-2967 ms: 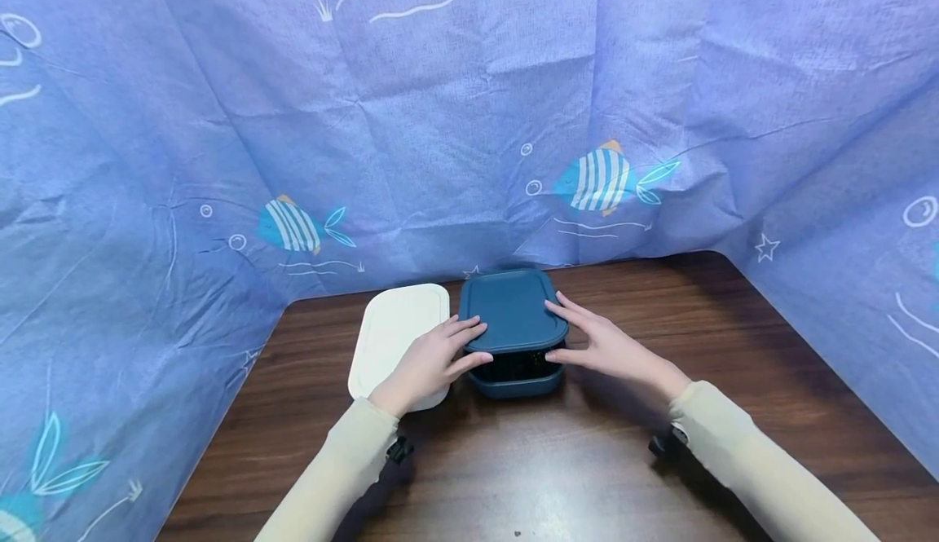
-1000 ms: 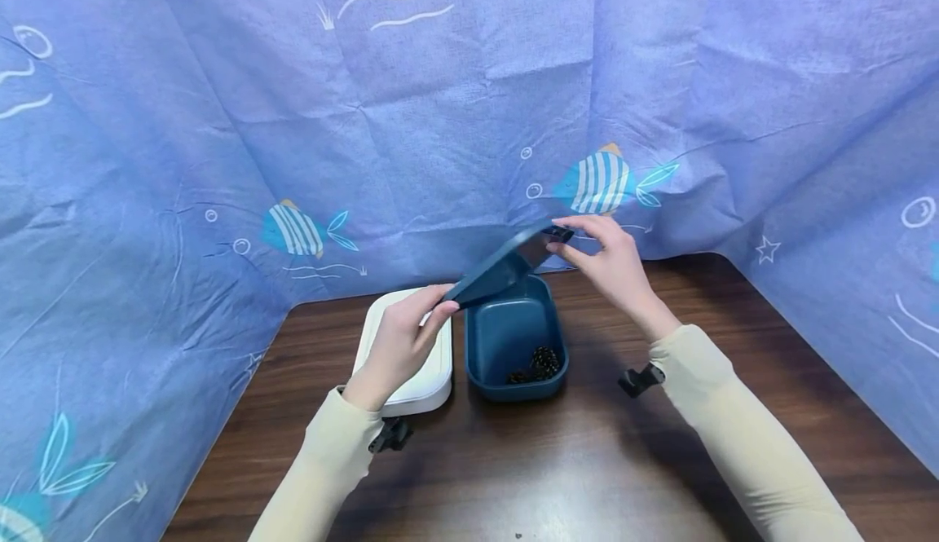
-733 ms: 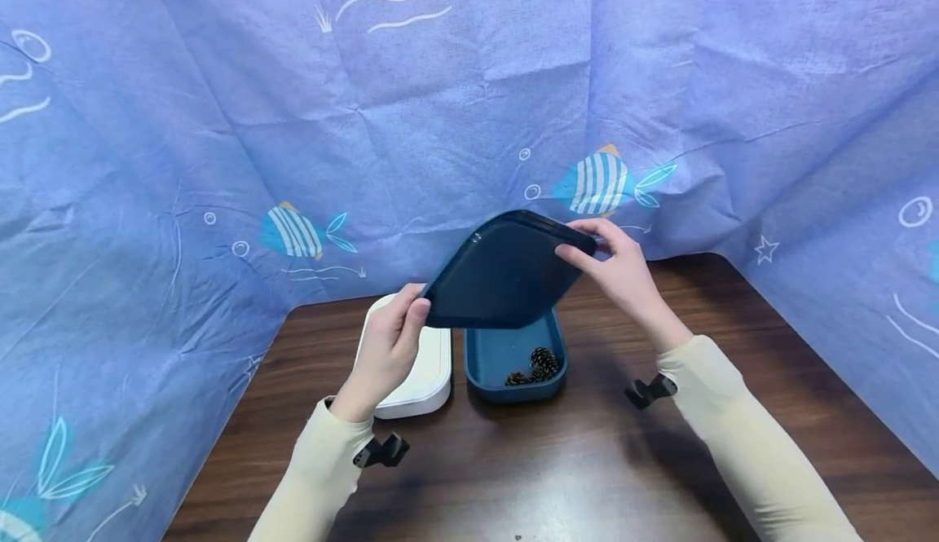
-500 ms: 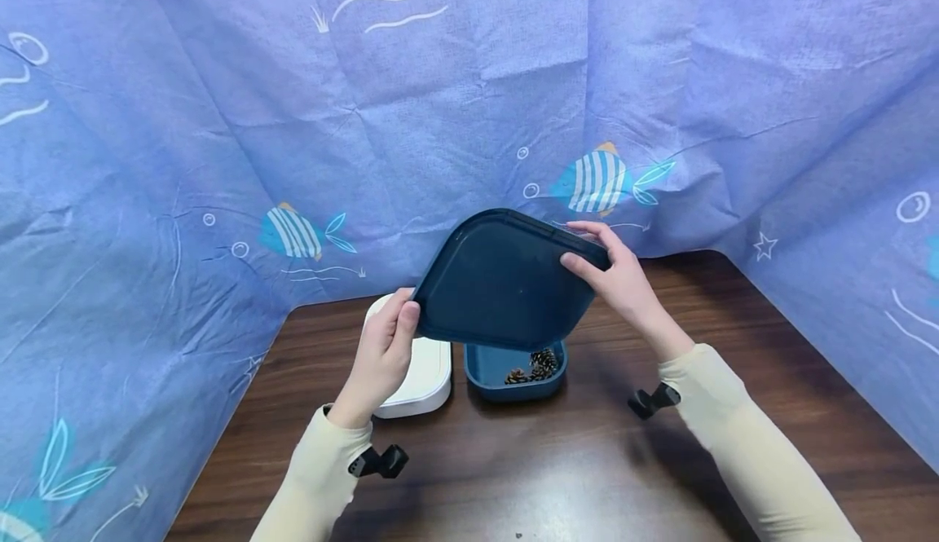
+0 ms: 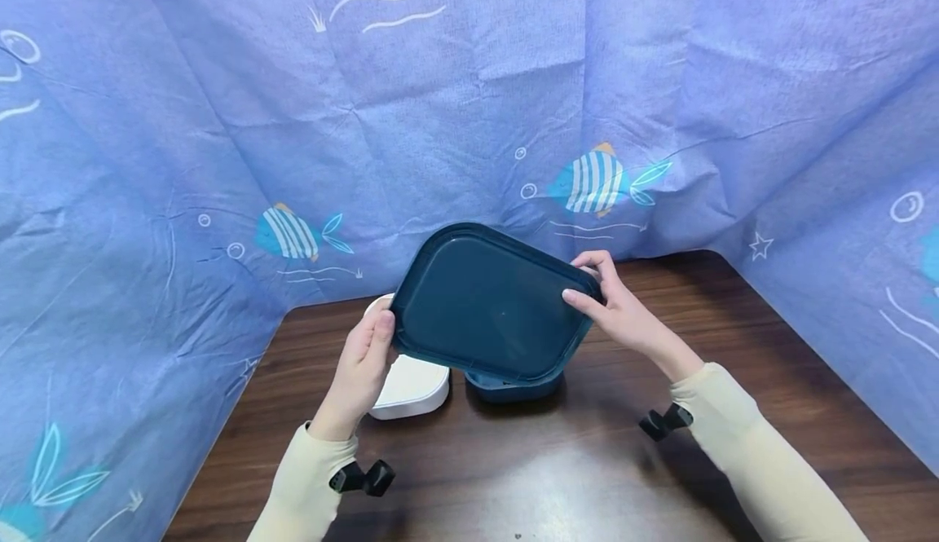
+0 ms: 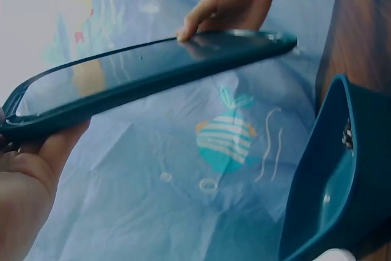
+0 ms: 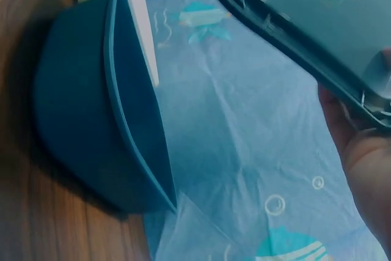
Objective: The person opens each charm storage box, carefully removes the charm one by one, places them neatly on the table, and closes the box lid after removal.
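Note:
A dark blue lid (image 5: 487, 306) is held up at a tilt, its rimmed underside turned to the head camera. My left hand (image 5: 359, 371) pinches its left corner, thumb on the underside and fingers behind. At the opposite corner my right hand (image 5: 619, 310) grips the edge the same way. Below the lid, the matching blue box (image 5: 513, 393) stands uncovered on the table, mostly hidden by the lid in the head view. In the left wrist view, a bit of a pine cone (image 6: 347, 134) shows inside the box.
A white box (image 5: 414, 387) with its lid on stands left of the blue one, partly behind my left hand and the blue lid. The dark wooden table (image 5: 528, 477) ends at a blue fish-print curtain (image 5: 455, 118) at the back and sides.
Both hands lifted the lid off the blue box, baring pine cones inside, and turned its underside to the head camera. Over the last half second it came slightly lower and left.

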Demonstrator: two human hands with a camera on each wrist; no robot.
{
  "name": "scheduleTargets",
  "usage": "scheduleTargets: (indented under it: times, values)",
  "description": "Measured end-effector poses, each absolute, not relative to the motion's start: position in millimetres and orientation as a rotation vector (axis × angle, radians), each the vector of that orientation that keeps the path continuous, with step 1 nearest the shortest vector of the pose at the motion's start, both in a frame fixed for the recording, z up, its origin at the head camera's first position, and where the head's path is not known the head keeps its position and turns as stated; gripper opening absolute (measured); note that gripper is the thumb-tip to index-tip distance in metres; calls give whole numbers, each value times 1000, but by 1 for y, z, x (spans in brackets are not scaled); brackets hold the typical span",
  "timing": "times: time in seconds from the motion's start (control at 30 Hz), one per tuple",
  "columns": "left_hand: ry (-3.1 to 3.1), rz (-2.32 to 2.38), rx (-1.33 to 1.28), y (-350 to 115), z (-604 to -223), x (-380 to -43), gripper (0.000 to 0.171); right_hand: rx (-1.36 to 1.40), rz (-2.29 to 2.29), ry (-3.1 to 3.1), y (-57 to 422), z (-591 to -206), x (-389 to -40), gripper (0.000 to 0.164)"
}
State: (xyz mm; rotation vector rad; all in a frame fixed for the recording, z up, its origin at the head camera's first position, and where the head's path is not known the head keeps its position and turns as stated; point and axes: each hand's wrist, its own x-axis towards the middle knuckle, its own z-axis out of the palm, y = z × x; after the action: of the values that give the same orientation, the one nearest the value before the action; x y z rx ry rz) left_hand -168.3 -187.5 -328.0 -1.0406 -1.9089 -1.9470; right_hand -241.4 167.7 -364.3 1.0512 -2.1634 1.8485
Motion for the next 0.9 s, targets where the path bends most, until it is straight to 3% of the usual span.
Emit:
scheduleTargets:
  times: [0.33,0.5,0.77,0.9]
  values:
    - [-1980,-2143,-982,-208,-332,-168,37,803,1869,-2204,152,-352,-225,39]
    - [-2151,-2044,-861,-211,-327,-163,52,804,1837,-2228,143,-349,-215,38]
    - [-2151,-2031,-745,-217,-326,-161,36,833,1794,-2269,133,-346,-204,37]
    - [-2264,-1995,-663,-218,-327,-161,43,832,1782,-2322,130,-351,-202,38]
